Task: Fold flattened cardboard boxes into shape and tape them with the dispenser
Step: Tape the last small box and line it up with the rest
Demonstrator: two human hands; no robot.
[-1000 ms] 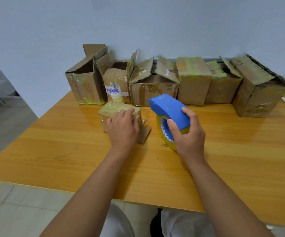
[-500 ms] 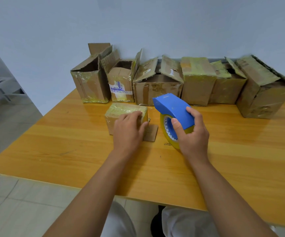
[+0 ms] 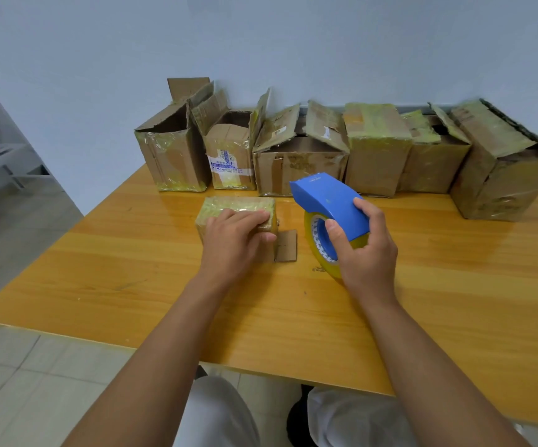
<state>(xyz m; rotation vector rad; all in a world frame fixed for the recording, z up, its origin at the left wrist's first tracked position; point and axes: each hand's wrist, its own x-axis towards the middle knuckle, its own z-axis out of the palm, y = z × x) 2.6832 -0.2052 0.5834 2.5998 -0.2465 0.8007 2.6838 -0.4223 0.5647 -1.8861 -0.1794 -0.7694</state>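
A wooden table (image 3: 422, 301) is seen against a pale wall, with grey floor tiles below its near edge. Along the far edge, from 11 to 2 o'clock, a row of boxes (image 3: 300, 156) is lined up, some with flaps still raised, several already wrapped in yellowish tape.

Nearer, at about 12 o'clock, a small box (image 3: 238, 206) is held down on the table by the left hand (image 3: 232, 243), whose fingers are laid flat and close together across its taped top. The long axis of the box is set left to right, and one loose flap (image 3: 286, 246) is left lying open on the table at its right end, toward 3 o'clock.

Just beside that flap, at 1 o'clock, the blue tape dispenser (image 3: 329, 201) is gripped by the right hand (image 3: 367, 256), fingers curled over its body and thumb on the roll's side. The right hand is judged nearer the open end, so the flap would need closing leftward before tape is drawn across it.
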